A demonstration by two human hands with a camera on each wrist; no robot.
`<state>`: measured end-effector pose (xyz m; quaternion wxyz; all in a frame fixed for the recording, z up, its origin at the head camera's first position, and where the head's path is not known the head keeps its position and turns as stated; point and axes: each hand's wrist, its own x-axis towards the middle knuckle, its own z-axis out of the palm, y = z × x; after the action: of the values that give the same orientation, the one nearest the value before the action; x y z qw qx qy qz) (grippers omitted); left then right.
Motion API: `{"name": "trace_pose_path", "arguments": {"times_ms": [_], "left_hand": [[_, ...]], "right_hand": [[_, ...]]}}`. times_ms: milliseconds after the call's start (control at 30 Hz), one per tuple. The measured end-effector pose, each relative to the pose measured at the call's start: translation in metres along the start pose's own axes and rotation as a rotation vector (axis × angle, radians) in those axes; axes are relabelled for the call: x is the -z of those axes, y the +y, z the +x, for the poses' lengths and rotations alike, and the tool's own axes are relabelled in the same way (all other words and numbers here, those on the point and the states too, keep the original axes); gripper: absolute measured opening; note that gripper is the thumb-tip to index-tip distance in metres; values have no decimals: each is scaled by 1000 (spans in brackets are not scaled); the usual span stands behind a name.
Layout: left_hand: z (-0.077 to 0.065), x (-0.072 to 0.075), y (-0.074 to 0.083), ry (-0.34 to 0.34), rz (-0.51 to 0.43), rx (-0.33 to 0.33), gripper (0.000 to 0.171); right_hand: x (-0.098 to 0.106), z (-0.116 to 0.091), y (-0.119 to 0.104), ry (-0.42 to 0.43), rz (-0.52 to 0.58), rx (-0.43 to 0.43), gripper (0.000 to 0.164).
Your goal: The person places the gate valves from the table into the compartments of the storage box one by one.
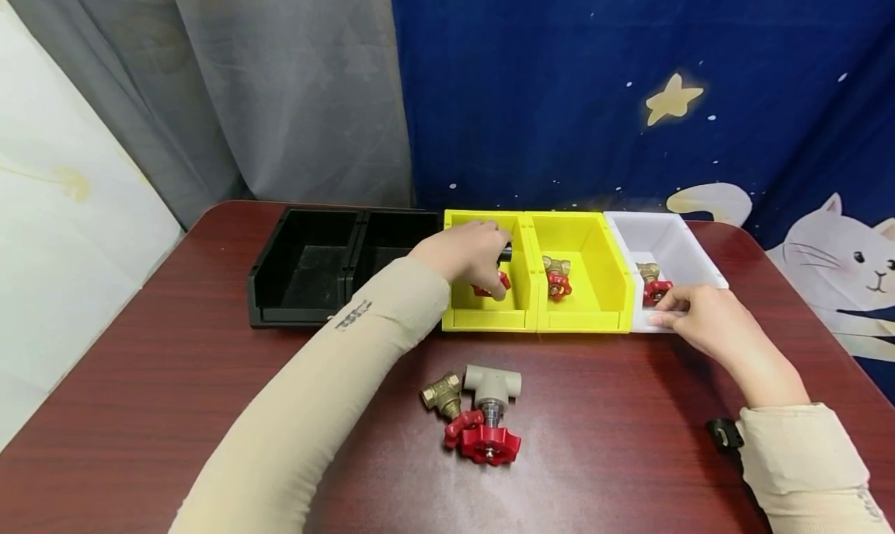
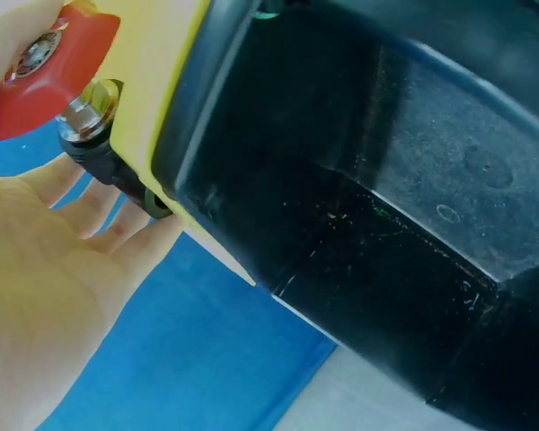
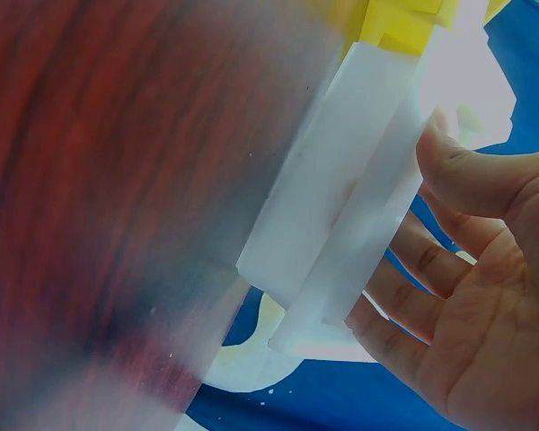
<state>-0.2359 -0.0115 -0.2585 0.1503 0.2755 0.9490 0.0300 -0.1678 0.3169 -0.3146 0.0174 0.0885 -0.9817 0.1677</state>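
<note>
My left hand (image 1: 467, 253) is inside the left yellow bin (image 1: 482, 321), holding a valve with a black body (image 2: 108, 162) and a red handwheel (image 2: 58, 72). In the left wrist view, the thumb lies against the wheel and the fingers pass behind the body. At the front lip of the white bin (image 3: 328, 180) is my right hand (image 1: 720, 332), its thumb (image 3: 467, 171) at the rim and its fingers loosely bent. Close by those fingertips, a brass valve with a red handwheel (image 1: 657, 291) lies in that bin.
Another brass valve (image 1: 558, 277) lies in the right yellow bin (image 1: 583, 322). Two black bins (image 1: 301, 316) stand at the left of the row. In front, on the reddish-brown table (image 1: 594, 456), are a brass valve (image 1: 442, 396) and a grey tee valve (image 1: 492, 386), both with red handles.
</note>
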Motion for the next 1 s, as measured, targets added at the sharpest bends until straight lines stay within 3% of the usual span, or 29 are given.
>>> {"name": "trace_pose_path", "arguments": {"times_ms": [300,567,1000], "left_hand": [[8,-5,0,-60,-38,85,62],[8,-13,1,-101,43,31,24],[10,-22,9,-87,142,20,24]], "right_hand": [[1,4,-2,-20,9,-5,14],[2,4,-3,-16,8,2,14],[2,2,-1,-23,6,-6,14]]}}
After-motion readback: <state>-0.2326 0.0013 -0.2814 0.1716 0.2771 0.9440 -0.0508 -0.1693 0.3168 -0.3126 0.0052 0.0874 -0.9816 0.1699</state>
